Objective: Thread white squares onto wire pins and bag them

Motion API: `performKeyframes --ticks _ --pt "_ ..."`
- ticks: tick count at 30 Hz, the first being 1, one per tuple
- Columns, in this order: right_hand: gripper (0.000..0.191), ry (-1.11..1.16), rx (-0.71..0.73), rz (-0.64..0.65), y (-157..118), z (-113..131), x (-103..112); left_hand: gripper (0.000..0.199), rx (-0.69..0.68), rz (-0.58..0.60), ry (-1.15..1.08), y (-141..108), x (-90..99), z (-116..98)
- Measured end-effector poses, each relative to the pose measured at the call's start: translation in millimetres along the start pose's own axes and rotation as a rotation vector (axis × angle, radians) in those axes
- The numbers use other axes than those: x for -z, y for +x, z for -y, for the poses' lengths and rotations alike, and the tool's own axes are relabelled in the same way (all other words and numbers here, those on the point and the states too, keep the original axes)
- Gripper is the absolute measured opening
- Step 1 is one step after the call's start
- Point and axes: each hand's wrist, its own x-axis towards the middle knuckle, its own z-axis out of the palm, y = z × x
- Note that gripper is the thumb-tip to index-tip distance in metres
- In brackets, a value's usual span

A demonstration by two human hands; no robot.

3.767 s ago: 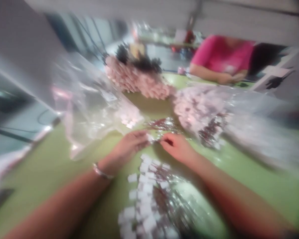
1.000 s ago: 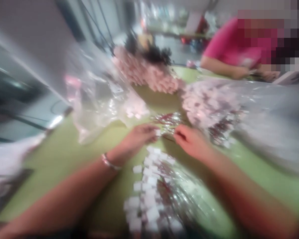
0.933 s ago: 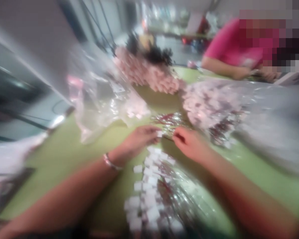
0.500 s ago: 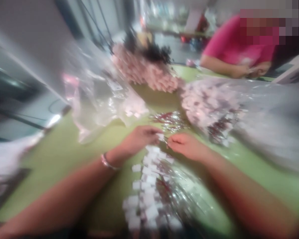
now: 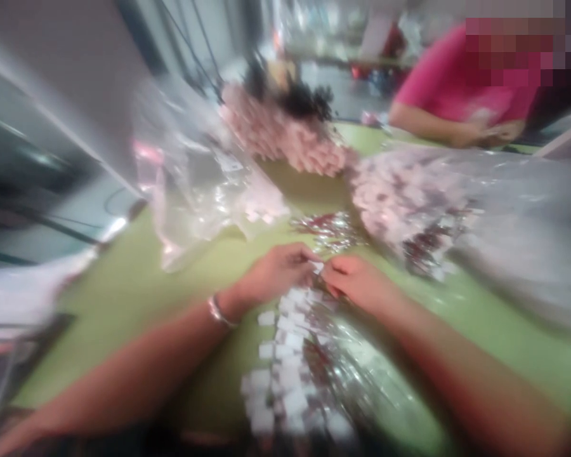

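Over the middle of the green table, my left hand (image 5: 285,270) wears a bracelet and pinches a small white tag-like piece (image 5: 318,267). Close against that piece, my right hand (image 5: 354,277) is closed at the fingertips; what it grips is too blurred to make out. Below both hands lies a long heap of white tag-like pieces (image 5: 288,368), with thin shiny silver and red strips (image 5: 342,371) fanning out to its right. Just beyond my fingers is a small pile of similar silver and red pieces (image 5: 330,230).
A clear plastic bag (image 5: 195,197) holding pale pieces lies on the green table (image 5: 171,304) at left. Pink bundles (image 5: 290,136) with dark tops lie behind. At right is a big plastic bag (image 5: 518,222) beside a pale pink heap (image 5: 400,190). A person in pink (image 5: 461,95) works across the table.
My hands have come closer together around the white piece, and the thin part seen between them is now hidden. The whole view has shifted slightly.
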Motion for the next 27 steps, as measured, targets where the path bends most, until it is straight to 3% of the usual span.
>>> performKeyframes --ticks 3,5,8,11,13,16,18,22,27 --pt "0.025 -0.154 0.081 -0.110 3 -1 0 0.022 -0.087 -0.014 0.166 4 7.7 -7" --pt "0.024 -0.261 0.139 -0.108 4 -4 2 0.024 -0.188 -0.111 0.449 9 22.6 -12" --pt "0.021 -0.369 0.212 0.062 1 -5 5 0.031 -0.182 -0.385 1.013 19 51.8 -9" --pt "0.019 -0.373 0.275 0.274 -3 -3 10 0.034 -0.088 -0.388 1.329 28 72.2 2" --pt "0.022 -0.419 0.299 0.220 1 -4 16 0.039 -0.084 -0.335 1.381 32 77.6 10" --pt "0.020 -0.501 0.280 -0.091 16 -14 26 0.037 -0.104 -0.322 1.376 34 80.2 17" --pt "0.017 -0.530 0.293 -0.217 27 -24 27 0.032 -0.106 -0.336 1.363 34 82.4 18" --pt "0.020 -0.735 0.406 -0.281 41 -36 14 0.031 -0.114 -0.356 1.347 37 88.9 22" --pt "0.020 -0.963 0.427 -0.293 43 -36 -2 0.032 -0.107 -0.408 1.252 39 94.5 28"
